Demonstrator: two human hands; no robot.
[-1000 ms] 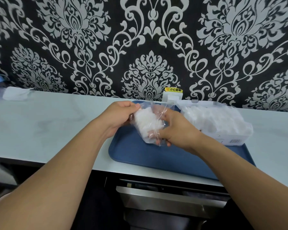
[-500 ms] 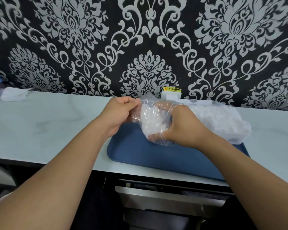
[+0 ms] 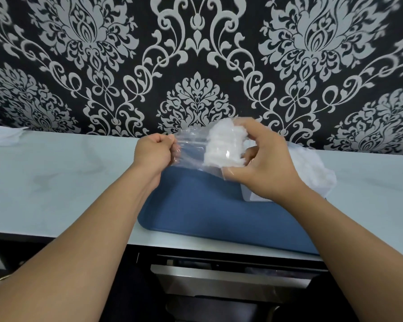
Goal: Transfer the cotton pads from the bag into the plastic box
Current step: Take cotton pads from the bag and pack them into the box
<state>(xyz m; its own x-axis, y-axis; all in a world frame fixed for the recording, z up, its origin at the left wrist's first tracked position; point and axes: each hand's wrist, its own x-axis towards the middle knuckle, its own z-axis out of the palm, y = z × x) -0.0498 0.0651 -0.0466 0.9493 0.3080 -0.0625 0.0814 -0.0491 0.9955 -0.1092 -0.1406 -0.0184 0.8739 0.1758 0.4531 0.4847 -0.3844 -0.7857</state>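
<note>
A clear plastic bag [image 3: 191, 151] hangs stretched sideways above the blue tray [image 3: 203, 210]. My left hand [image 3: 153, 153] pinches its left edge. My right hand [image 3: 263, 163] grips the other end, closed around a stack of white cotton pads [image 3: 223, 145] inside the bag. Behind and under my right hand sits the plastic box [image 3: 312, 173], heaped with white cotton pads and partly hidden by that hand.
The tray lies on a pale counter [image 3: 56, 182] against a black and silver patterned wall. A white cloth or paper [image 3: 5, 135] lies at the far left of the counter. Below the counter's front edge is a metal drawer [image 3: 230, 282].
Both hands have lifted the bag off the tray and pulled it taut sideways. The pads have shifted to the right end, inside my right hand's grip.
</note>
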